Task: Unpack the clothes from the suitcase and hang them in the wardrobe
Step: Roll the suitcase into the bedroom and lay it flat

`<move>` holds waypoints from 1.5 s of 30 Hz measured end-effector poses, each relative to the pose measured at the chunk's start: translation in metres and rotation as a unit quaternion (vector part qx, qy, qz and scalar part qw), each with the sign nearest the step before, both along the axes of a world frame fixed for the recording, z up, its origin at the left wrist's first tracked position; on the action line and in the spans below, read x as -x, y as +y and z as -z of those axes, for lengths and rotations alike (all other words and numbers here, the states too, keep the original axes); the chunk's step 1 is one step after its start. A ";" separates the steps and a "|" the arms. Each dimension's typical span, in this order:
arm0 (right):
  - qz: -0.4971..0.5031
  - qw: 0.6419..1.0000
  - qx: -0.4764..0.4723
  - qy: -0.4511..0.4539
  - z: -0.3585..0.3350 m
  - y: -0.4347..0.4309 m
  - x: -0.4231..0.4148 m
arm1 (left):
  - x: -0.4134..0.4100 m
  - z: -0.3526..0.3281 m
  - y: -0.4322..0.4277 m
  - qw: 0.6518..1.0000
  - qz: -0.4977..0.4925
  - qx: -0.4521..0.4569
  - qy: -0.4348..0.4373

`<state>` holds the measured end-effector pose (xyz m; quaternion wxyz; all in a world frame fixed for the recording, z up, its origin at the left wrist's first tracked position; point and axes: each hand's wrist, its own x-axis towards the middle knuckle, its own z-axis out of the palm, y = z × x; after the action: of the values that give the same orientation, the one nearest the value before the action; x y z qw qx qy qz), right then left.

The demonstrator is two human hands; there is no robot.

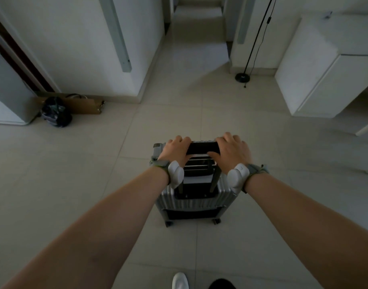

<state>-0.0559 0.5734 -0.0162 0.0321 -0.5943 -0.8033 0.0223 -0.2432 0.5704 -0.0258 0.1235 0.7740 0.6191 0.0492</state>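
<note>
Silver suitcase (196, 198) upright; left hand (174, 152), right hand (232, 152), fingers (177, 140) curled round black handle (203, 148).

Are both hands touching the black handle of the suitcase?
Touching. The head view shows the left hand and the right hand each curled over one end of the handle, raised above the silver suitcase, with no gap.

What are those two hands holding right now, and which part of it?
The silver ribbed hard-shell suitcase, by its black pull-out handle: the left hand grips the left end, the right hand the right end.
</note>
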 end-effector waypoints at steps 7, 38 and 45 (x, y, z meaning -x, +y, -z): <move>-0.006 0.999 0.012 0.051 0.008 0.080 0.027 | 0.021 0.001 0.079 0.999 -0.038 -0.011 -0.021; -0.013 1.000 0.021 0.006 0.006 0.552 0.143 | 0.128 -0.005 0.549 0.997 -0.070 0.029 -0.020; -0.010 0.999 0.036 0.023 0.003 0.663 0.165 | 0.144 -0.006 0.657 0.997 -0.055 -0.001 0.060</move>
<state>-0.2211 1.2362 -0.0196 0.0291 -0.5860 -0.8072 0.0653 -0.3874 1.2274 -0.0198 0.0819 0.7404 0.6671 0.0101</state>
